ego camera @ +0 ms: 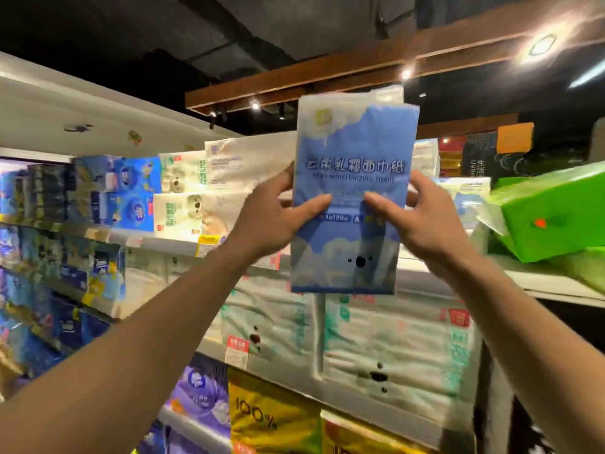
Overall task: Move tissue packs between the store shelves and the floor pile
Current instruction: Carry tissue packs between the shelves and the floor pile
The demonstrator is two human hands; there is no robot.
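A blue tissue pack (353, 198) is being held upright in front of the store shelves (157, 239), a little toward twelve o'clock from the middle of the view. It is being grasped from both sides. The left hand (271, 221) is being closed on its nine o'clock edge, with the thumb laid across the printed front and the fingers tucked out of sight behind. The right hand (429, 221) is being closed on its three o'clock edge in the same way. The two thumb tips are being kept near each other on the lower half of the front, but apart.

At six o'clock of the pack, large white packs (393, 348) are being displayed side by side on a shelf. Below these, toward seven o'clock, yellow packs (271, 417) and a purple pack (203, 394) are being shown. At nine o'clock, rows of blue packs (137, 191) and pale packs (183, 181) are being stacked along the shelves. At three o'clock, a green pack (553, 214) is being propped at a tilt on other green packs. At one o'clock, a ceiling lamp (541, 45) is glaring.
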